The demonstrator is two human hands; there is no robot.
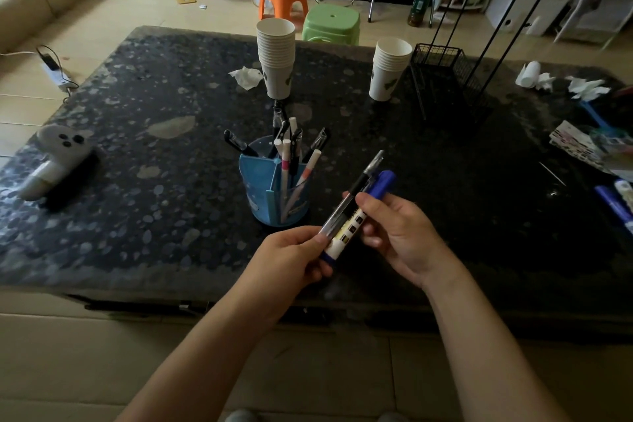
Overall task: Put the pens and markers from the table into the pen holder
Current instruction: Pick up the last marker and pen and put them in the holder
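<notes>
Both hands hold a blue marker [363,216] and a clear-barrelled black pen [356,190] side by side above the table [137,134]: the left hand [291,257] pinches their lower ends, the right hand [394,233] wraps the middle. To do it well, tip them upright and lower them into a free compartment of the blue pen holder [277,188], just beside, avoiding the pens already splaying outward. Another blue marker [613,204] waits at the far right; paper cup stacks [275,58] stand behind.

Dim room; daylight brightens the floor [102,20] at the far left, the dark bench [137,134] right side sinks into shadow, edges bow.
</notes>
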